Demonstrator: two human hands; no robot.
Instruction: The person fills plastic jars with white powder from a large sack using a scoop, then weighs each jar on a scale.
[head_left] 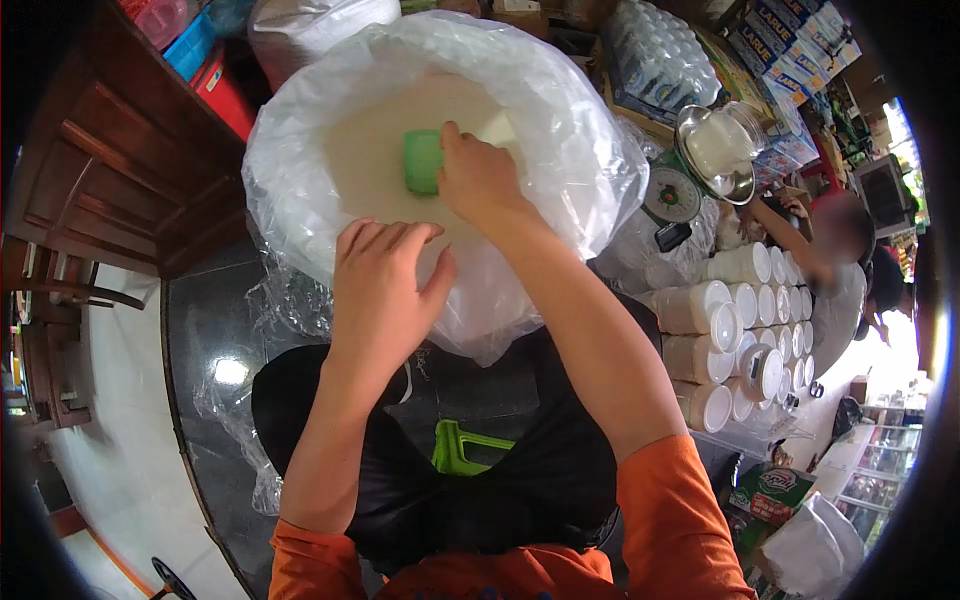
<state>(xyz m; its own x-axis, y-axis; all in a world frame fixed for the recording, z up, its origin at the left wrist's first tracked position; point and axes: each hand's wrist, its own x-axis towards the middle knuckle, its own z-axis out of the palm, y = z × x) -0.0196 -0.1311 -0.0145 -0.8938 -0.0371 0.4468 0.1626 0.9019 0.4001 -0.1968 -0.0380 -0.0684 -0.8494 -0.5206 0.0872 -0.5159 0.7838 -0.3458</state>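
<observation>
My right hand [482, 182] reaches down into a wide tub lined with a clear plastic bag [290, 150] and grips a green plastic cup [422, 163] by its right side. Pale, off-white contents [370, 130] fill the tub around the cup; their exact kind does not show. Over the near rim of the bag hovers my left hand [388, 275], its fingers bent and spread with the thumb apart, holding nothing.
Right of the tub stands a dial scale [672, 192] with a clear bowl on top. Beyond it are stacked white-lidded containers [715, 300] and a person [835, 260]. A wooden door [100, 160] is at left, a green stool [450, 445] below me, and shrink-wrapped cans [660, 55] behind.
</observation>
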